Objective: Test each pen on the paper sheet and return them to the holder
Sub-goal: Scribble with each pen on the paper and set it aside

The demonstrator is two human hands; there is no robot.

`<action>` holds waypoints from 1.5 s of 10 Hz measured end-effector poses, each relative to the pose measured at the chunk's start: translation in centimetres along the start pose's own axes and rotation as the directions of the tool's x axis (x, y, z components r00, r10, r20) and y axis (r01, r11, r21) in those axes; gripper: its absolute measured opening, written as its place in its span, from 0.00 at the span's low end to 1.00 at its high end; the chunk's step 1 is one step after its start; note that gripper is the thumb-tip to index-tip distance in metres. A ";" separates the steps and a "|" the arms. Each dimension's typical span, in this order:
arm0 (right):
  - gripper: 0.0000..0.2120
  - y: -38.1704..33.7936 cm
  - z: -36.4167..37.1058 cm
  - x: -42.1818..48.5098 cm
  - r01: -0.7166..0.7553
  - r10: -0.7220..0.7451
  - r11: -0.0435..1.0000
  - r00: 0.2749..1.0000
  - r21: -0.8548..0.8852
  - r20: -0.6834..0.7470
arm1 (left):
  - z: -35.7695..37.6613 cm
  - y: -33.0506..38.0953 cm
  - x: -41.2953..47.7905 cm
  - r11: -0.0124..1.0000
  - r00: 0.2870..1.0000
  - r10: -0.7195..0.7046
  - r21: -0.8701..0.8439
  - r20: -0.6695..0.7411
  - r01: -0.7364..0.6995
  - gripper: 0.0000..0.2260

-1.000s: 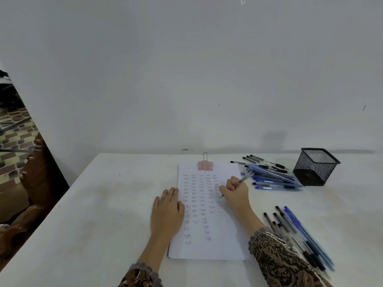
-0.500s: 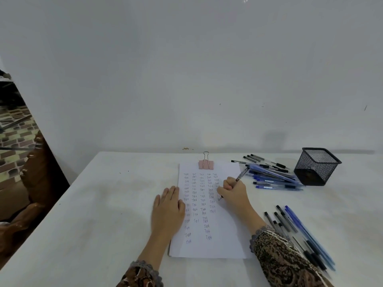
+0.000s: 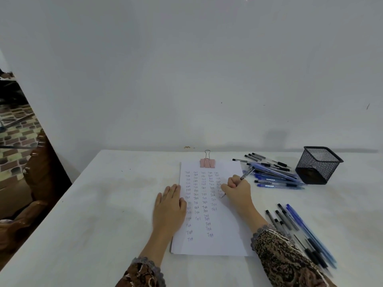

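Judging from this moment, the paper sheet (image 3: pixel 223 235) could slide or crease under the stroke if the steadying hand lifts, which would smear fresh ink into the crowded columns of "Test" words. The tested pen (image 3: pixel 247 172) could also land in the wrong loose pile instead of the black mesh holder (image 3: pixel 318 164) at the right of the frame, from which no pens stick out.

At centre frame, the right hand (image 3: pixel 236 189) is curled tightly round the pen, its tip on the sheet's right column. The left hand (image 3: pixel 169 206) lies flat, fingers straight and together, pressing the sheet's left edge onto the white worktop (image 3: pixel 103 204). One pile of pens (image 3: pixel 275 177) lies just beside the holder, and more pens (image 3: pixel 300 230) lie at lower right.
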State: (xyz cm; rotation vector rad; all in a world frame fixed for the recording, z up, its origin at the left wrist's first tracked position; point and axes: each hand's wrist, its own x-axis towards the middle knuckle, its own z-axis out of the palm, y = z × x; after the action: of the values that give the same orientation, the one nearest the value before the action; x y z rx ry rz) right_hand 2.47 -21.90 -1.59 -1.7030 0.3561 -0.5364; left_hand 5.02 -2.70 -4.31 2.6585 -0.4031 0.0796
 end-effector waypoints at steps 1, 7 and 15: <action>0.23 0.0 -0.1 0.1 0.005 -0.004 1.000 0.999 -0.026 0.042 | 0.0 -0.1 0.0 1.000 1.000 0.001 -0.002 -0.003 -0.001 0.22; 0.25 0.7 -0.5 0.6 -0.029 0.025 0.990 0.999 0.136 0.026 | 0.0 -0.1 0.0 1.000 1.000 -0.002 -0.004 0.002 0.002 0.22; 0.14 0.9 -1.3 -0.3 -0.226 0.346 0.242 0.929 0.944 0.133 | -0.1 0.1 -0.1 1.000 1.000 -0.014 -0.001 -0.009 0.014 0.22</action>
State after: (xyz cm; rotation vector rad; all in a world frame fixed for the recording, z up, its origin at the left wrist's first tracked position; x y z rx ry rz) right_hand 1.52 -23.01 -2.33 -0.3665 0.3054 -0.4067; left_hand 4.92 -2.74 -4.16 2.6586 -0.3815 0.0876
